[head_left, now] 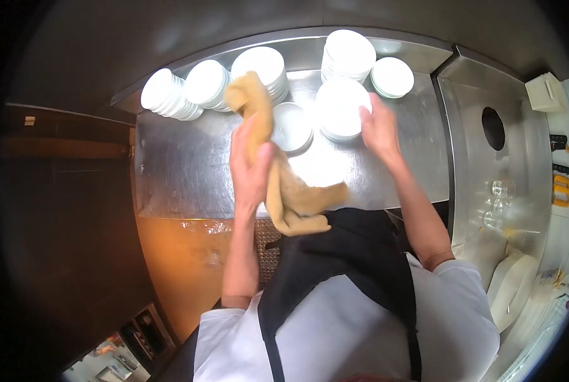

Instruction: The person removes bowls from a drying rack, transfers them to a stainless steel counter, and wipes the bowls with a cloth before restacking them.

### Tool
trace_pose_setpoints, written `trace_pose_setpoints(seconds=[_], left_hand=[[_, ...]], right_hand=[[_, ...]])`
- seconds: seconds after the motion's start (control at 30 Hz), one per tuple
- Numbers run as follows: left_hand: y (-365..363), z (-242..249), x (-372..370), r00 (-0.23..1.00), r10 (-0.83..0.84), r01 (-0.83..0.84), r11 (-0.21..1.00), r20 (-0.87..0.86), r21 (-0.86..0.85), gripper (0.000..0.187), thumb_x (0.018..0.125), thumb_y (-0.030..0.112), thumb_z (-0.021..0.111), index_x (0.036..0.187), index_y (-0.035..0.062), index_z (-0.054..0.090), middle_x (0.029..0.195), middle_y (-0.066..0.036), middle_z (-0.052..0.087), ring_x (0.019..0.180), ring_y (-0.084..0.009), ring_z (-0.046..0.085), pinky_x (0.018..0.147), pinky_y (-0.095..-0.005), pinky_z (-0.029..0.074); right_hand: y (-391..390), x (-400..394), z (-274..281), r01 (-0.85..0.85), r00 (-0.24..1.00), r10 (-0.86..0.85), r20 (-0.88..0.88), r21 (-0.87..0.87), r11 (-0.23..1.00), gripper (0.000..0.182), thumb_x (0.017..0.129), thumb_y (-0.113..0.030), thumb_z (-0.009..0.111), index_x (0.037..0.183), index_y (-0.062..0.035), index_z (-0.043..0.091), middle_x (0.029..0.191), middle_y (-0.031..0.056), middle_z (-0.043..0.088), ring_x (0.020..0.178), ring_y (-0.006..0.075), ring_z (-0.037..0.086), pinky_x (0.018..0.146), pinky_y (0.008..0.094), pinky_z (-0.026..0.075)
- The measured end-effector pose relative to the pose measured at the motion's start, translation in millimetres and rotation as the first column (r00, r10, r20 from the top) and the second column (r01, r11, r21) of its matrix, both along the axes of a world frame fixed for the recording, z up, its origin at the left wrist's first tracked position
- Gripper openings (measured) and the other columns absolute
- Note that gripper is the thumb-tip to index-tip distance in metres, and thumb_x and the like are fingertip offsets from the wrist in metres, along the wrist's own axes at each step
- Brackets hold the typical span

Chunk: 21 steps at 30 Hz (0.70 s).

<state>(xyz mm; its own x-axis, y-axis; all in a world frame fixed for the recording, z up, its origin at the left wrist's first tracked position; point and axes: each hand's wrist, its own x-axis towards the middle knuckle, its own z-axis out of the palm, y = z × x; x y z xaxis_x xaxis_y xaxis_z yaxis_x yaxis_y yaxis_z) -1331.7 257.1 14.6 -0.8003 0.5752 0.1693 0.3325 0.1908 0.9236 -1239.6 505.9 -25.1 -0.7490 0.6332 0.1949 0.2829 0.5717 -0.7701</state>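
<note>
My left hand (249,172) is closed around a tan cloth (291,194), which rises above the fingers and hangs down toward my apron. With my right hand (381,130) I pinch the right edge of a white plate (341,105), my thumb on its rim. That plate is at the top of a stack in the middle of the steel counter. Just left of it, close to the cloth, sits a lower stack of smaller white dishes (291,127).
Along the back of the steel counter (182,165) stand several stacks of white dishes, including a tall plate stack (350,54) and a short bowl stack (392,77). A steel surface with a round dark hole (493,128) lies to the right. Yellow-handled tools (561,191) are at the far right.
</note>
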Motion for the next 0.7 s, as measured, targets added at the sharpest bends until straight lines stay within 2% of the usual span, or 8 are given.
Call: trace_pose_setpoints(seconds=[0.07,0.17,0.23,0.37,0.47,0.53,0.63,0.7], left_hand=[[19,4,-17,0.829,-0.287,-0.063,0.804,-0.479,-0.591,0.065,0.084,0.032,0.065,0.139,0.0039,0.043,0.135,-0.028,0.043,0.133,-0.0373,0.038,0.109,-0.0472,0.032],[37,-35,-32,0.674,-0.457,0.033,0.803,-0.58,-0.594,0.079,0.076,0.033,0.072,0.144,0.0118,0.038,0.14,-0.03,0.037,0.133,-0.0432,0.036,0.109,-0.0501,0.032],[43,-40,-39,0.65,-0.473,0.021,0.794,-0.595,-0.607,0.08,0.074,0.032,0.074,0.143,0.0113,0.039,0.137,-0.028,0.041,0.13,-0.0416,0.04,0.108,-0.0501,0.033],[38,-54,-44,0.683,-0.608,0.122,0.641,-0.405,-0.758,0.073,0.073,0.03,0.074,0.137,0.0107,0.044,0.125,-0.024,0.051,0.116,-0.0389,0.051,0.101,-0.0495,0.039],[39,-55,-48,0.701,-0.591,0.136,0.661,-0.4,-0.738,0.064,0.071,0.029,0.075,0.128,0.0123,0.052,0.103,-0.022,0.061,0.099,-0.0361,0.06,0.089,-0.0477,0.045],[37,-39,-45,0.741,-0.612,0.2,0.594,-0.277,-0.779,0.059,0.07,0.031,0.077,0.122,0.0131,0.056,0.092,-0.022,0.063,0.092,-0.0359,0.063,0.083,-0.047,0.047],[34,-18,-42,0.782,-0.61,0.252,0.5,-0.129,-0.829,0.054,0.07,0.036,0.078,0.116,0.0145,0.062,0.085,-0.022,0.066,0.087,-0.0365,0.064,0.076,-0.0461,0.05],[29,-11,-41,0.812,-0.58,0.285,0.493,-0.066,-0.822,0.053,0.072,0.041,0.077,0.115,0.0134,0.064,0.088,-0.021,0.067,0.088,-0.0352,0.065,0.076,-0.0439,0.051]], right_hand=[[7,8,-4,0.007,1.0,-0.006,0.03,-0.024,1.0,0.03,0.09,-0.013,0.053,0.117,0.0001,0.057,0.09,0.0273,0.064,0.086,0.0421,0.065,0.076,0.0449,0.05],[1,15,-11,0.038,0.996,-0.039,0.079,0.008,0.999,0.032,0.091,-0.013,0.052,0.119,0.0017,0.057,0.092,0.0292,0.064,0.088,0.0431,0.065,0.078,0.0458,0.051],[-5,15,-14,0.064,0.996,-0.065,0.063,0.017,0.998,0.036,0.091,-0.013,0.051,0.122,0.0036,0.056,0.096,0.0311,0.063,0.09,0.0444,0.064,0.079,0.0473,0.05],[-9,10,-26,0.106,0.99,-0.11,0.084,0.044,0.993,0.035,0.091,-0.014,0.051,0.122,0.0018,0.057,0.095,0.0294,0.064,0.088,0.0439,0.064,0.079,0.0481,0.05],[-8,2,-36,0.125,0.989,-0.132,0.068,0.089,0.988,0.034,0.091,-0.017,0.052,0.121,-0.0019,0.059,0.091,0.0269,0.066,0.084,0.0431,0.065,0.078,0.0503,0.049],[-5,-4,-36,0.11,0.988,-0.125,0.089,0.156,0.982,0.034,0.092,-0.021,0.053,0.12,-0.0021,0.06,0.087,0.0256,0.067,0.081,0.042,0.065,0.076,0.0489,0.05],[-4,-22,-31,0.05,0.996,-0.048,0.078,-0.024,0.998,0.036,0.094,-0.027,0.054,0.119,-0.0038,0.061,0.081,0.0236,0.067,0.074,0.0401,0.065,0.071,0.0473,0.049],[-13,-26,-24,0.119,0.993,-0.119,0.011,-0.055,0.991,0.033,0.093,-0.029,0.055,0.113,-0.0043,0.063,0.073,0.0204,0.065,0.069,0.0378,0.065,0.067,0.0467,0.048]])
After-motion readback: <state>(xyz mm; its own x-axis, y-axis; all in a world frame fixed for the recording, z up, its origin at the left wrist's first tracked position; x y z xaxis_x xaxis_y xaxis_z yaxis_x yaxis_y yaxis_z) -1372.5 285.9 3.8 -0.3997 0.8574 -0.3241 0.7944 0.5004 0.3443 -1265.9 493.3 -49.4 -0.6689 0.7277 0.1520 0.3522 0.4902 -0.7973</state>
